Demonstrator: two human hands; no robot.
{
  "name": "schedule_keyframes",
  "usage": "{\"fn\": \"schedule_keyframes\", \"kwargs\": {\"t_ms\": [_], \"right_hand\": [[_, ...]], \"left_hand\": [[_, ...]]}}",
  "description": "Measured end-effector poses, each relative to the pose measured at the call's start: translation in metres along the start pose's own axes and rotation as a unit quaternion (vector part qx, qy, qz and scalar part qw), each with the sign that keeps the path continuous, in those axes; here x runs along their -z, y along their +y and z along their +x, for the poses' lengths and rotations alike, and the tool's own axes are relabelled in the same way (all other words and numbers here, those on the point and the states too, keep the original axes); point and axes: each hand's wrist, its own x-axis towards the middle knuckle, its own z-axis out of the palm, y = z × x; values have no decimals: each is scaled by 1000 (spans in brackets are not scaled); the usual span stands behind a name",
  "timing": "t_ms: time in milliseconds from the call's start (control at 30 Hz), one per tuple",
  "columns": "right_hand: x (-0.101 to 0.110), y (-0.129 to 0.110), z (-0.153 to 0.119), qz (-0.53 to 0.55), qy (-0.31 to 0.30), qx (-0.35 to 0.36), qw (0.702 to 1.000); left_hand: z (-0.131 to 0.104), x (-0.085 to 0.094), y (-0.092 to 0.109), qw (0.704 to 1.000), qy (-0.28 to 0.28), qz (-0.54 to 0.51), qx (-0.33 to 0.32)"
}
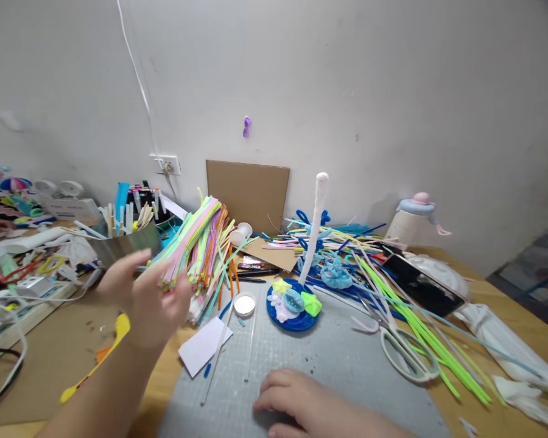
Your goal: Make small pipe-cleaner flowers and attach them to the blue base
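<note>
My left hand (148,298) is raised left of the mat, fingers spread and somewhat blurred, with nothing in it. Behind it stands a thick bundle of coloured pipe cleaners (196,237). At the mat's near side my right hand (296,398) rests palm down, fingers loosely extended and apart from any object. Beyond it sits a round dark-blue base (296,326) of fuzzy pipe cleaner. A white wrapped stick (313,228) rises upright at its back edge. On the base lie a yellow star shape (281,286), a light-blue oval piece (293,300) and a green piece (311,303).
Scissors (408,353) and green pipe cleaners (438,340) lie at the right, near a phone (424,284). A small white-filled cup (244,304) and a white card (205,347) are left of the base. A power strip (31,316) with cables stands far left.
</note>
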Motion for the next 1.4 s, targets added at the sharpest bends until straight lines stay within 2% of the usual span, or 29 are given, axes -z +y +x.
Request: {"fn": "schedule_keyframes", "kwargs": {"t_ms": [67,100,167,200,267,367,467,633,867,1067,1400], "right_hand": [[0,2,0,6,-7,7,1000],[-1,3,1,9,-9,10,1000],[-2,5,1,12,-5,16,1000],[-2,5,1,12,-1,16,1000],[-2,5,2,11,2,15,1000],[-1,3,3,12,-2,9,1000],[2,0,2,13,-5,5,1000],[1,0,1,17,-9,0,1000],[-1,-5,-2,29,9,-32,999],[-5,-3,-6,27,24,-26,999],[-5,-1,-5,19,44,-13,999]], "left_hand": [[8,-8,-6,996,61,52,-33],[12,-15,-10,992,69,84,-59],[15,-32,-16,982,33,140,-125],[13,-40,-17,975,-10,154,-162],[4,-56,-17,957,-8,180,-229],[-15,-72,-9,940,-17,199,-275],[-20,-79,-2,942,-12,209,-264],[-2,-81,-7,949,28,231,-212],[7,-76,-13,940,6,240,-241],[10,-73,-16,946,-9,218,-241],[0,-77,-27,951,5,201,-233]]}}
